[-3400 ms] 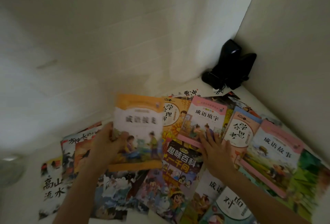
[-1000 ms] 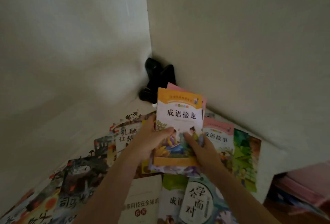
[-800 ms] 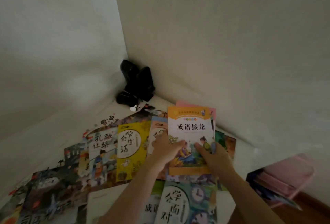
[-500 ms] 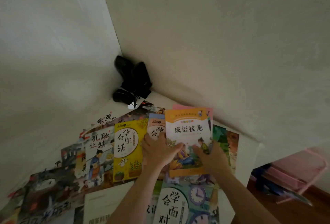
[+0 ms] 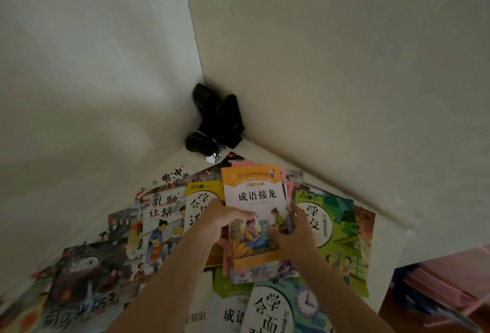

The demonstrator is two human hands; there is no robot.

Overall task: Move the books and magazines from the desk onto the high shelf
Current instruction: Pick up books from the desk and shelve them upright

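I hold a small stack of thin books a little above the white desk (image 5: 392,237), an orange-and-white book (image 5: 254,200) on top with pink covers peeking out behind it. My left hand (image 5: 220,220) grips the stack's left edge, thumb across the cover. My right hand (image 5: 294,234) grips the right edge, thumb on the picture. Several more colourful books and magazines lie spread over the desk, among them a green book (image 5: 334,226) to the right, a yellow book (image 5: 201,200) to the left and a teal book (image 5: 278,308) in front. No shelf is in view.
Black speakers with a cable (image 5: 214,120) stand in the far corner where two pale walls meet. Past the desk's right edge, lower down, a pink rack (image 5: 445,287) stands on a wooden floor.
Earlier my left hand alone held the orange book while my right lay on the spread. Now both hands grip a gathered stack. Over the last second my view swung left; the green book is uncovered.
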